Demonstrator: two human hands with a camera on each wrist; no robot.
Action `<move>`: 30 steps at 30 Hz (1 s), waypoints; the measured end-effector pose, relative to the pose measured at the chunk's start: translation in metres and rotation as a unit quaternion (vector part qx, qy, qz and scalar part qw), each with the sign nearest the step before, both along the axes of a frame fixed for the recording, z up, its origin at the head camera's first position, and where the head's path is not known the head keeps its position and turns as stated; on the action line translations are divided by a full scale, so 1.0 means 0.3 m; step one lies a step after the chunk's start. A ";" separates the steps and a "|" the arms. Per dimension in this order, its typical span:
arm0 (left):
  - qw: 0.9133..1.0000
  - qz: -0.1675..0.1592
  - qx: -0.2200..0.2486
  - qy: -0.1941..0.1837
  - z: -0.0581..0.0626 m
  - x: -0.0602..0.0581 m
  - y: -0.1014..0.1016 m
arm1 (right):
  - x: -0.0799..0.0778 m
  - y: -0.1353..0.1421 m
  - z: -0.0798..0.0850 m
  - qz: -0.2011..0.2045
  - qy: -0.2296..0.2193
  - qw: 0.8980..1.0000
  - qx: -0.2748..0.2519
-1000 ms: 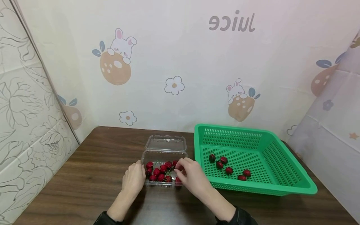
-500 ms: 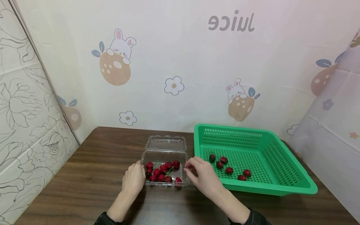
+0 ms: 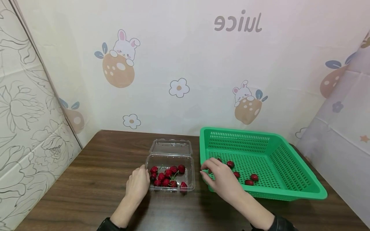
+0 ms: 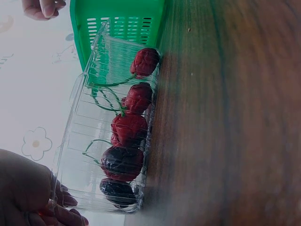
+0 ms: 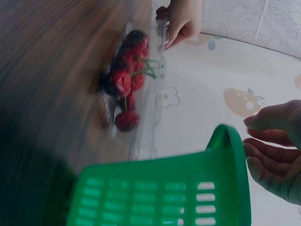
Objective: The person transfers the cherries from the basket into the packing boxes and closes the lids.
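Note:
A clear plastic clamshell box [image 3: 189,173] stands on the table with its lid [image 3: 171,147] folded back. Several red cherries [image 3: 161,176] lie in it, and green stems show in the left wrist view. My left hand [image 3: 137,183] grips the box's left side, its fingers around the rim. My right hand [image 3: 222,178] hovers over the left rim of a green basket [image 3: 277,166], fingers loosely bent and apart. Nothing shows between those fingertips in the right wrist view. Several cherries [image 3: 249,182] lie on the basket floor; the hand hides part of that group.
The brown wooden table [image 3: 86,179] carries both containers, the basket close to the box's right side. Behind the table hangs a pale printed cloth [image 3: 179,48], with another patterned sheet [image 3: 34,128] along the left.
My right hand has moved right, from over the cherries in the box to over the basket's left rim. My left hand stays on the box.

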State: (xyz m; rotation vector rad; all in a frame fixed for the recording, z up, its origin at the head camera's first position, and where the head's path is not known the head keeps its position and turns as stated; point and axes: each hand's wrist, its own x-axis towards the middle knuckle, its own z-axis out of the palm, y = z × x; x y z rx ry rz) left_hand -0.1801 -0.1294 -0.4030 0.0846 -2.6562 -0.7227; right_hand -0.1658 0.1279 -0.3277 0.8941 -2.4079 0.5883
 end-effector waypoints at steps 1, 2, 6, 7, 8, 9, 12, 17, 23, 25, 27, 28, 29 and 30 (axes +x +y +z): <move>1.000 -0.001 0.000 0.000 0.001 0.000 0.000 | -0.001 0.006 0.002 -0.003 0.003 1.000 0.003; 1.000 -0.001 0.000 -0.002 0.002 0.000 -0.001 | -0.002 0.013 0.004 -0.003 0.006 1.000 0.005; 1.000 -0.002 0.000 -0.004 0.005 0.000 -0.001 | -0.011 0.045 0.008 -0.005 0.029 0.999 0.020; 1.000 -0.001 0.000 -0.005 0.006 0.000 -0.001 | -0.014 0.054 0.009 -0.003 0.033 0.999 0.023; 1.000 0.000 0.000 -0.005 0.006 0.000 0.000 | -0.016 0.062 0.011 -0.003 0.035 0.999 0.028; 1.000 0.000 0.000 -0.005 0.006 0.000 0.001 | -0.018 0.070 0.013 -0.006 0.037 0.999 0.034; 1.000 0.001 -0.001 -0.006 0.005 -0.001 0.001 | -0.021 0.092 0.021 -0.014 0.025 0.998 0.049; 1.000 0.003 0.000 -0.007 0.005 -0.001 0.001 | -0.035 0.129 0.030 -0.016 0.002 0.998 0.068; 1.000 0.004 0.001 -0.006 0.004 -0.003 -0.002 | -0.060 0.169 0.044 -0.030 -0.038 0.995 0.090; 1.000 0.004 0.001 -0.005 0.002 -0.003 -0.002 | -0.070 0.182 0.045 -0.037 -0.054 0.993 0.100; 1.000 0.004 0.001 -0.003 0.002 -0.003 -0.002 | -0.079 0.194 0.045 -0.042 -0.067 0.991 0.112; 1.000 0.004 0.001 -0.003 0.002 -0.003 -0.003 | -0.083 0.200 0.043 -0.044 -0.072 0.990 0.116; 1.000 0.004 0.002 -0.003 0.001 -0.003 -0.003 | -0.087 0.206 0.041 -0.047 -0.074 0.989 0.121; 1.000 0.004 0.003 -0.003 0.002 -0.002 -0.003 | -0.091 0.211 0.039 -0.048 -0.077 0.988 0.125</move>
